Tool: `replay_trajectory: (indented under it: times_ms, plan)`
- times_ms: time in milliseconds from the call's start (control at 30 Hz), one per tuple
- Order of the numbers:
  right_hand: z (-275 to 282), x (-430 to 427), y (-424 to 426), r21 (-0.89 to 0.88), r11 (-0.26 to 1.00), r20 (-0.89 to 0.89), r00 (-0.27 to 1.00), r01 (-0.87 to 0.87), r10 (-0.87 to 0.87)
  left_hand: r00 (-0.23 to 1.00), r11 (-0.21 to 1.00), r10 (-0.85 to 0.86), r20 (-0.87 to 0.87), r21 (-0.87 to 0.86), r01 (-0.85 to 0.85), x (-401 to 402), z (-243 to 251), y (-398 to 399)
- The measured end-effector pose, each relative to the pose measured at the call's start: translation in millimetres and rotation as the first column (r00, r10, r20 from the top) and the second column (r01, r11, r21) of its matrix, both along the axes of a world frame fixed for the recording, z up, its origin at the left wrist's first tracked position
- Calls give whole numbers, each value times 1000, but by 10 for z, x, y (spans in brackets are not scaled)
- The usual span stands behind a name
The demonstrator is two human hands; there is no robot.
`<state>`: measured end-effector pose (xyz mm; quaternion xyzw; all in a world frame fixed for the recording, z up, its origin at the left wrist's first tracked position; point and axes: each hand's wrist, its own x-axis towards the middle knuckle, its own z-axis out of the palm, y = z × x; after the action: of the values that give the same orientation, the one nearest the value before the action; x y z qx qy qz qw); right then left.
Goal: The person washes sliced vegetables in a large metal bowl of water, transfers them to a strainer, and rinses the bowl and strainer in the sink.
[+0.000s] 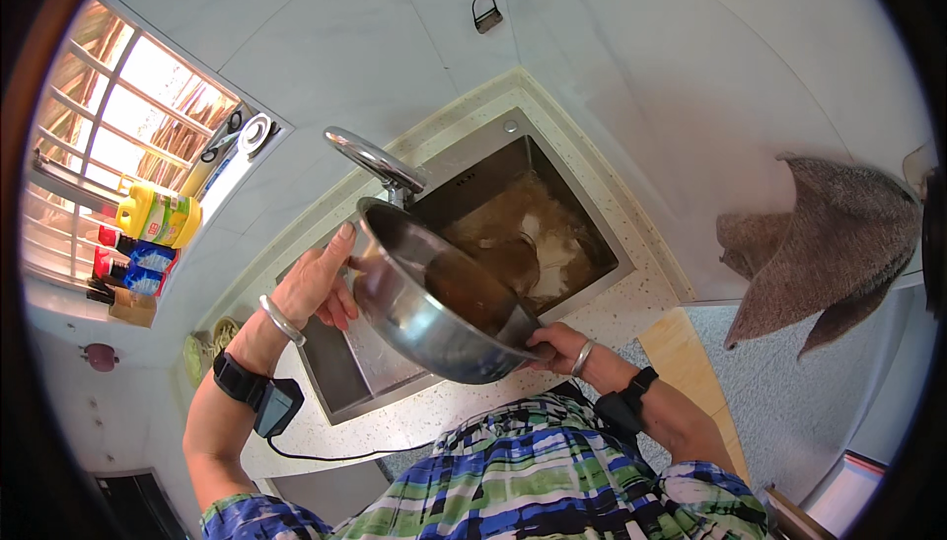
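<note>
A stainless-steel pan point(436, 318) is held tilted over the sink, its mouth turned to the upper right. Brown liquid point(473, 296) lies inside it, near the lower rim. At the pan's left side, my left hand point(318, 281) grips it by what looks like a short handle, thumb on top and fingers below. My right hand point(556, 348) is closed on the rim or handle at the lower right; which one, I cannot tell. Behind the pan, cloudy brown water point(555, 244) with pale foam moves in the right basin of the steel sink point(603, 200).
A chrome faucet point(373, 159) arches behind the pan. Speckled countertop point(629, 311) surrounds the sink. Bottles point(159, 218) line the window sill at left. A brown towel point(828, 244) hangs at right, and a peeler point(484, 11) on the wall. A black cable point(348, 457) runs from my left wrist device.
</note>
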<state>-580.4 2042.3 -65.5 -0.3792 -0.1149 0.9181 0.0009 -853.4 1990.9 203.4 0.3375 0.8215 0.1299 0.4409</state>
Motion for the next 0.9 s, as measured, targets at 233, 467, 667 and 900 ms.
replay_trajectory:
  times_ms: [233,467,667,900]
  plan:
    - [-407,-59,58,-370,927,-258,965,-55,-46,985,963,-101,-137,236,131,213,59,180]
    - [-683,-89,48,-430,901,2,998,57,-62,989,965,-32,-146,254,68,-9,-140,89]
    - [-283,267,375,375,926,84,993,48,-86,954,975,121,-274,212,-63,-799,-914,-8]
    - [138,408,568,859,501,182,853,104,-490,674,898,-191,-713,150,413,-1352,-2034,438]
